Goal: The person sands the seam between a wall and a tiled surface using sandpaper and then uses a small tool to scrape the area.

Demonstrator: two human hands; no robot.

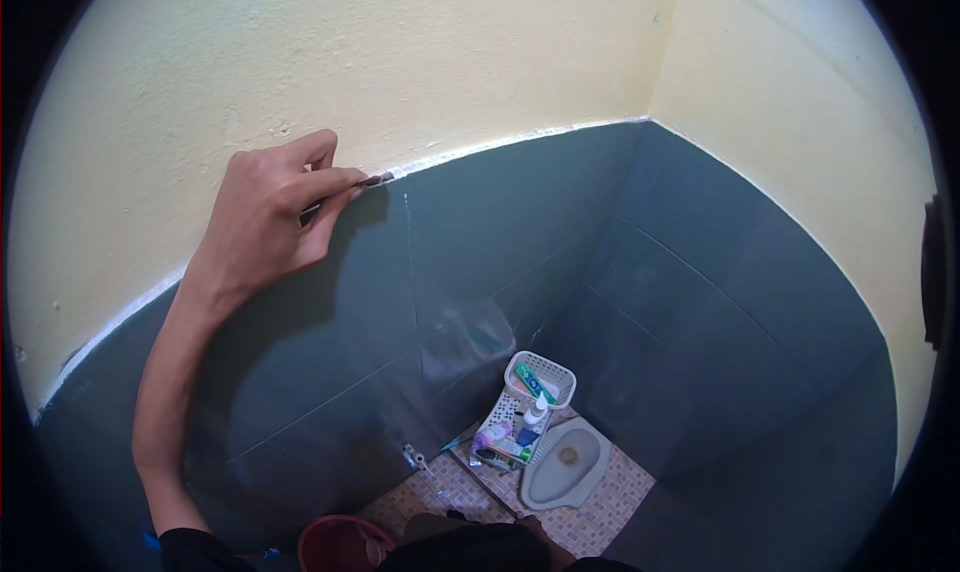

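Observation:
Up at the top edge of the dark green wall tiles, my left hand point(270, 207) pinches a slim dark-brown tool point(376, 180) between thumb and fingers. The tool's tip rests at the white strip point(470, 156) that runs between the tiles and the cream wall. Most of its handle is hidden by my fingers, and its exact kind cannot be made out. Low in the picture, beside my dark clothing, a small skin-coloured shape point(540, 537) looks like part of my right hand or forearm. Its fingers do not show clearly.
Cream plaster point(420, 62) rises over the green tiles point(480, 232), which meet in a corner. Far below are a squat toilet point(568, 462), a white basket point(550, 364) with toiletries, a pump bottle point(536, 412), a red bucket point(318, 550) and small mosaic floor tiles point(625, 497).

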